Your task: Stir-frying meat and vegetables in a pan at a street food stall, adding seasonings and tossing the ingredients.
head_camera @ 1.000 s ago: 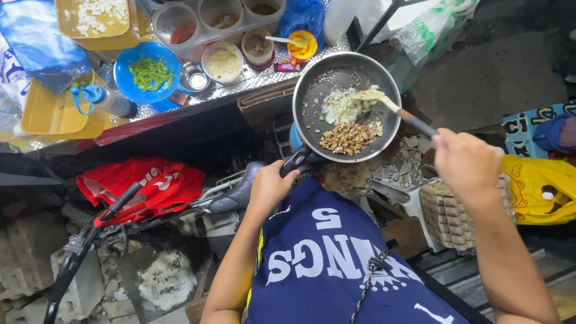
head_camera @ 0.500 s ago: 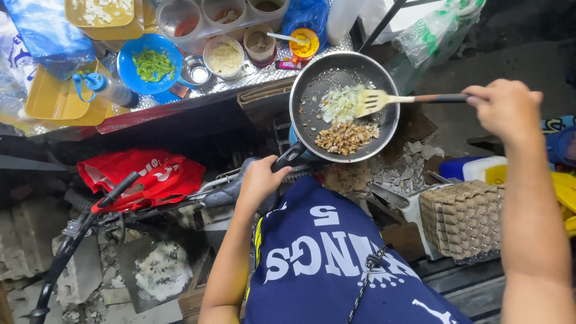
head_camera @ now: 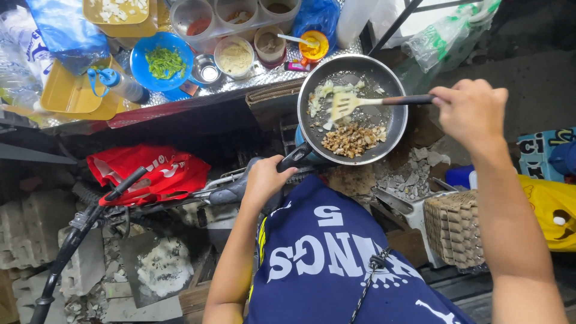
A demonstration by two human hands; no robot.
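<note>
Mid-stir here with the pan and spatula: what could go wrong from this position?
1. The frying pan hangs past the counter edge, steadied only by the left hand on its handle; a hard push might tip it.
2. The spatula, held by the right hand, works pale food near the far rim; some may spill out.
3. The browned bits sit unstirred and may scorch.

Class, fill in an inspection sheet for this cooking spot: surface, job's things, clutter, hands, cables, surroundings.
Surface: metal counter, crowded.
Job's things: frying pan holding pale pieces and browned bits; spatula in the pale pieces.
Clutter: blue bowl of greens, yellow trays, cups, tubs.
Hands: left hand grips the pan handle; right hand holds the spatula handle.
Cables: nothing seen.
Surroundings: red bag, rubble, egg trays.
</note>
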